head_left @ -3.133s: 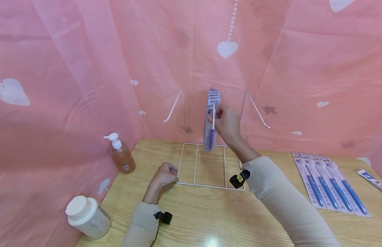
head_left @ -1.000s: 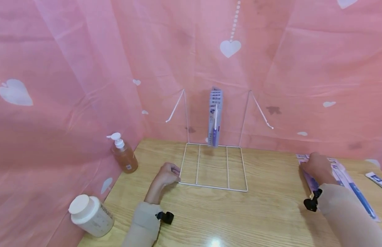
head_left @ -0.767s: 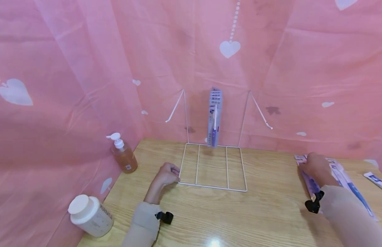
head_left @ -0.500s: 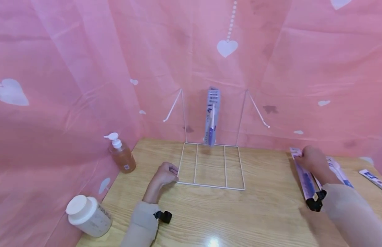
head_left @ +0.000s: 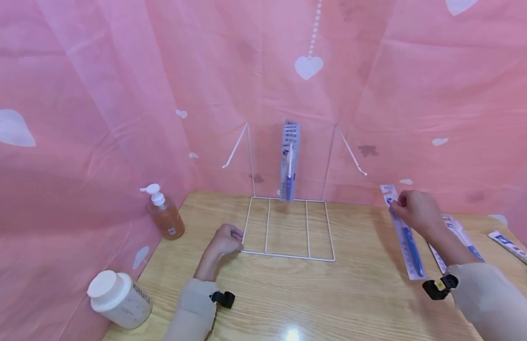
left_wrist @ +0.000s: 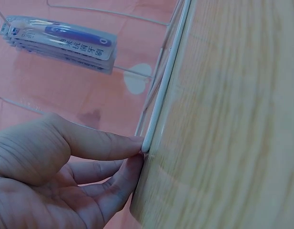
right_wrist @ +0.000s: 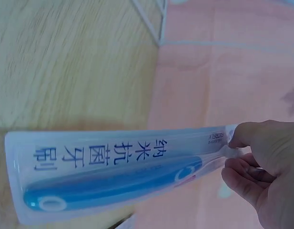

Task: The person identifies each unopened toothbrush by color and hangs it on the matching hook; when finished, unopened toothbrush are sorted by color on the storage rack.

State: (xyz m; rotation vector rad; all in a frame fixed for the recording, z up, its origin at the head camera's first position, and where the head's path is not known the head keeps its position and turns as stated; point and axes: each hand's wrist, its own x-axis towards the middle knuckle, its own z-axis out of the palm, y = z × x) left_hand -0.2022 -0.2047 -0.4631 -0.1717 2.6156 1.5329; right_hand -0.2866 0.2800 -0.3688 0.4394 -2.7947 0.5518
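Observation:
My right hand [head_left: 421, 213] pinches the upper end of a packaged blue toothbrush [head_left: 408, 246], lifted and tilted over the table. In the right wrist view, thumb and fingers grip the narrow end of this clear-fronted pack [right_wrist: 113, 174], and its blue handle points away. At the table's left, my left hand [head_left: 227, 239] pinches the front left corner of a white wire display rack [head_left: 308, 229]; the left wrist view shows thumb and finger at the wire's end. Several packaged purple toothbrushes [head_left: 286, 175] hang one behind another on the rack's middle hook.
More toothbrush packs [head_left: 457, 227] lie at the right, partly hidden by my right forearm. Beyond them is a small narrow printed pack [head_left: 511, 248]. A pump bottle [head_left: 166, 220] and a white lidded jar [head_left: 122, 303] stand left. Bare side hooks [head_left: 235, 146] flank the middle one.
After leaving the hanging purple packs, my right hand reached the packs on the table. It has since raised one blue toothbrush pack and brought it leftward. My left hand stays on the rack corner.

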